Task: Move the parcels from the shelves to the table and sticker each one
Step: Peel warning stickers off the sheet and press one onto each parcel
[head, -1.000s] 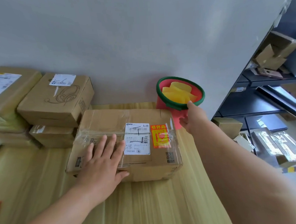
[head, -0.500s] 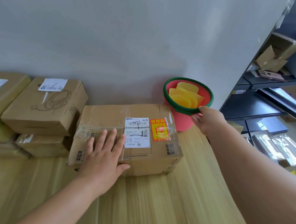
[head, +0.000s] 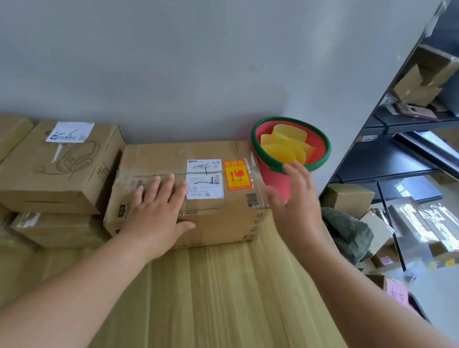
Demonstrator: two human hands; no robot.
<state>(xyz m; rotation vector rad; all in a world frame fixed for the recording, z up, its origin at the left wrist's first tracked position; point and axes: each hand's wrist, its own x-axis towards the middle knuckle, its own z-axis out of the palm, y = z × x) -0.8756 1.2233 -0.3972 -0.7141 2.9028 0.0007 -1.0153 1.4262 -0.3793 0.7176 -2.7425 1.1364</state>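
Note:
A taped cardboard parcel lies on the wooden table against the wall. It carries a white shipping label and an orange fragile sticker. My left hand rests flat on the parcel's top, fingers spread. My right hand hovers open just right of the parcel, in front of a red bucket with a green rim. Yellow backing strips fill the bucket. Nothing is in my right hand.
More cardboard parcels are stacked at the left, one with a headphone drawing. Dark metal shelves with boxes stand at the right. Boxes and plastic-wrapped packs lie on the floor below them.
My right hand has come away from the bucket's rim, down and left toward the parcel's right end. The left hand stays flat on the parcel. The view has shifted right.

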